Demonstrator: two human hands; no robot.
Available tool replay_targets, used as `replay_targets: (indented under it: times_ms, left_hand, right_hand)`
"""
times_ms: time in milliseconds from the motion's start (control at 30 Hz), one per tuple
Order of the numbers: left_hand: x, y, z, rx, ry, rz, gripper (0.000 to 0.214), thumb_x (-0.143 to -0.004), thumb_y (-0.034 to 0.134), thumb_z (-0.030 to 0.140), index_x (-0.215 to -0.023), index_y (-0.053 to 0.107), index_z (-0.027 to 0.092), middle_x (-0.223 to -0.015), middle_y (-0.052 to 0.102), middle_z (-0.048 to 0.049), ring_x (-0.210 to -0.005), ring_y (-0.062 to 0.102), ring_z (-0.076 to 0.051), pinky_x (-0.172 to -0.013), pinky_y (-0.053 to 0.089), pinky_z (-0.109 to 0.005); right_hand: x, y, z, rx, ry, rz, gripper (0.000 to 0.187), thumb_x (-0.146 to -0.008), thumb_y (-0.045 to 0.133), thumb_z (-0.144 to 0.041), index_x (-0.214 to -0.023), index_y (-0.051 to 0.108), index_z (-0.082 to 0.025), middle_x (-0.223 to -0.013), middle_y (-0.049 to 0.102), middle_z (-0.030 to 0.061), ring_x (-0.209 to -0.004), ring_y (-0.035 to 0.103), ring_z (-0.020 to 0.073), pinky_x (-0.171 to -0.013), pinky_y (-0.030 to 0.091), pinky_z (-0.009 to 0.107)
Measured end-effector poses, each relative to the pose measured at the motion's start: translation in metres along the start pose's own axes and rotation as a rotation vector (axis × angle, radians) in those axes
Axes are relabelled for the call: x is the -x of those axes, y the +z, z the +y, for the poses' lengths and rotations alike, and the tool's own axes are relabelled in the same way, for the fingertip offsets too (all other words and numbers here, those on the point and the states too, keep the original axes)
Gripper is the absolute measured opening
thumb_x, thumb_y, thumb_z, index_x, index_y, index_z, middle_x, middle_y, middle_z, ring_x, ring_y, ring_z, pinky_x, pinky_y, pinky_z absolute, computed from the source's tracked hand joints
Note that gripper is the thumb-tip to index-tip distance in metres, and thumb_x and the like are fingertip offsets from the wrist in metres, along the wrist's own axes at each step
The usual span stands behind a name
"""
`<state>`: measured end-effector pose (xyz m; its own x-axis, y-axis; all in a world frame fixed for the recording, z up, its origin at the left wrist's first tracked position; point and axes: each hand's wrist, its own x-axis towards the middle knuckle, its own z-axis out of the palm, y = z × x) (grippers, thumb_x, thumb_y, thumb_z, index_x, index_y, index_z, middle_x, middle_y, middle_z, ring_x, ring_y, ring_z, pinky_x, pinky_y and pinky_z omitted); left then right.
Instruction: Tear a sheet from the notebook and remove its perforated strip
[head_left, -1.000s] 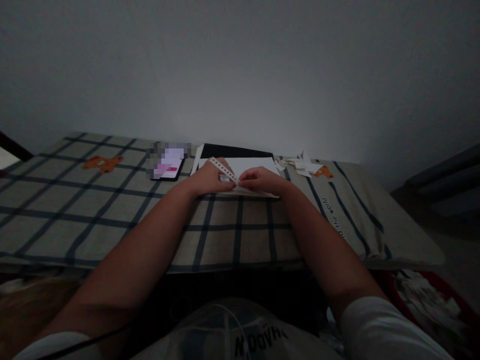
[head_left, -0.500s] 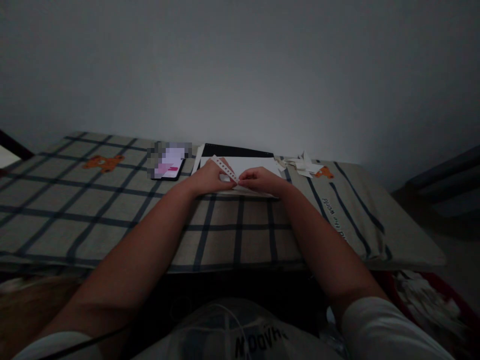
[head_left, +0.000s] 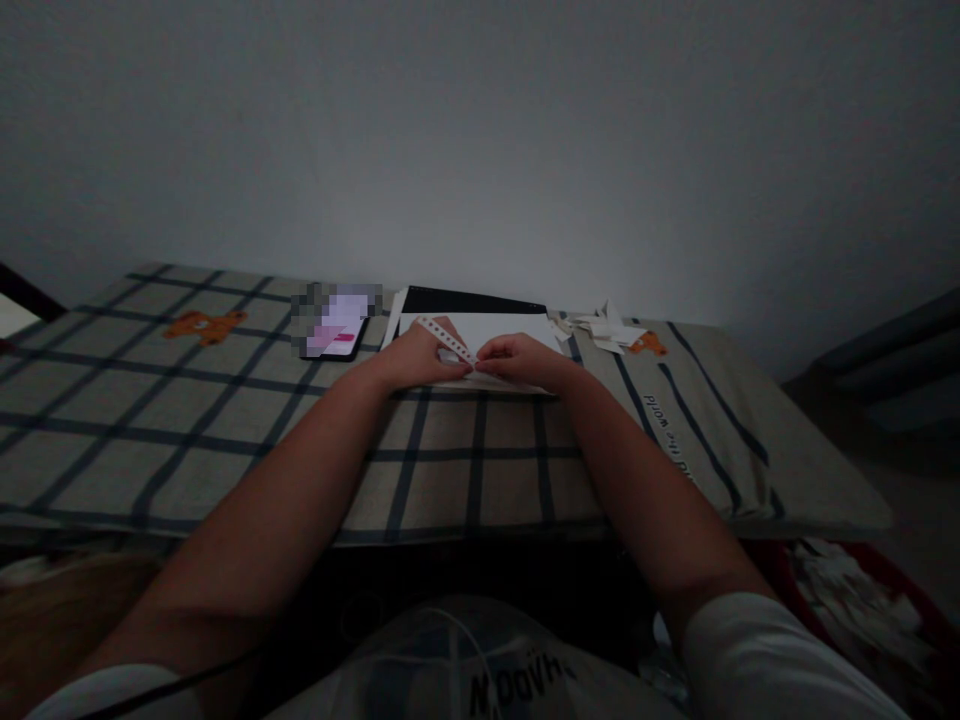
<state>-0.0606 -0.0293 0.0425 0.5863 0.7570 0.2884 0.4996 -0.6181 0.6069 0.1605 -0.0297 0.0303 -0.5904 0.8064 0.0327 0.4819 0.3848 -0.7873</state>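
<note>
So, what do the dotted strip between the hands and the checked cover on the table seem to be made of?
The dotted strip, pinched by the left hand and right hand, looks like thin matte white paper or card: it keeps a flat, stiff line and carries a row of small dots or holes. The checked cover seems woven cloth, matte beige with dark lines, draping softly over the edge.

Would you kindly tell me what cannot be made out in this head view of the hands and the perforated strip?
- Phone screen: pixelated over.
- Fingertips of the left hand and right hand: curled under, so the grip on the strip is unclear.
- Strip's holes: too small and dim.
- White sheet: near edge hidden by both hands.
- Paper scraps: shapes too small.
</note>
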Motion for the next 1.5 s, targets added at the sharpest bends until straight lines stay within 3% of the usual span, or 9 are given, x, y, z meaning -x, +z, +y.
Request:
replay_targets:
  times_ms: [267,433,700,1100,1500]
  left_hand:
    - [0.001,0.0,0.001,0.025,0.048,-0.004,0.019,-0.074,0.068,0.03,-0.086,0.071,0.016,-0.087,0.067,-0.0032,-0.075,0.061,-0.015,-0.072,0.049,-0.026]
    - [0.0,-0.004,0.002,0.0,0.086,-0.039,0.017,-0.074,0.066,0.029,-0.084,0.073,0.017,-0.09,0.068,-0.0039,-0.086,0.062,-0.018,-0.081,0.048,-0.029]
    - [0.0,-0.001,-0.004,-0.073,0.017,0.005,0.023,-0.07,0.07,0.033,-0.085,0.071,0.016,-0.087,0.063,-0.0041,-0.078,0.059,-0.017,-0.07,0.047,-0.027]
    - [0.001,-0.001,0.003,0.031,0.059,-0.016,0.018,-0.074,0.07,0.033,-0.082,0.071,0.017,-0.088,0.066,-0.004,-0.078,0.061,-0.016,-0.074,0.049,-0.027]
    - [0.001,0.0,-0.005,0.008,0.042,-0.063,0.027,-0.079,0.068,0.04,-0.088,0.071,0.015,-0.093,0.066,-0.0055,-0.083,0.062,-0.016,-0.08,0.049,-0.027]
  right_hand:
    - [0.001,0.0,-0.007,-0.001,-0.086,-0.061,0.029,-0.085,0.057,-0.041,-0.093,0.067,-0.015,-0.09,0.066,0.005,-0.082,0.057,0.0157,-0.077,0.043,0.03]
    - [0.002,-0.002,-0.007,-0.068,-0.005,-0.016,0.029,-0.083,0.06,-0.04,-0.097,0.068,-0.016,-0.09,0.067,0.0041,-0.078,0.056,0.0148,-0.072,0.043,0.028]
    - [0.004,-0.004,-0.005,-0.026,0.055,-0.03,0.027,-0.081,0.062,-0.039,-0.092,0.072,-0.016,-0.081,0.067,0.0033,-0.069,0.053,0.0131,-0.065,0.041,0.027]
    - [0.003,-0.002,-0.008,-0.111,0.01,-0.007,0.023,-0.079,0.065,-0.037,-0.089,0.069,-0.017,-0.093,0.07,0.0055,-0.085,0.06,0.0162,-0.078,0.046,0.031]
    - [0.002,0.0,-0.008,-0.03,0.016,0.013,0.026,-0.078,0.063,-0.037,-0.087,0.069,-0.014,-0.086,0.069,0.0049,-0.075,0.058,0.014,-0.069,0.043,0.028]
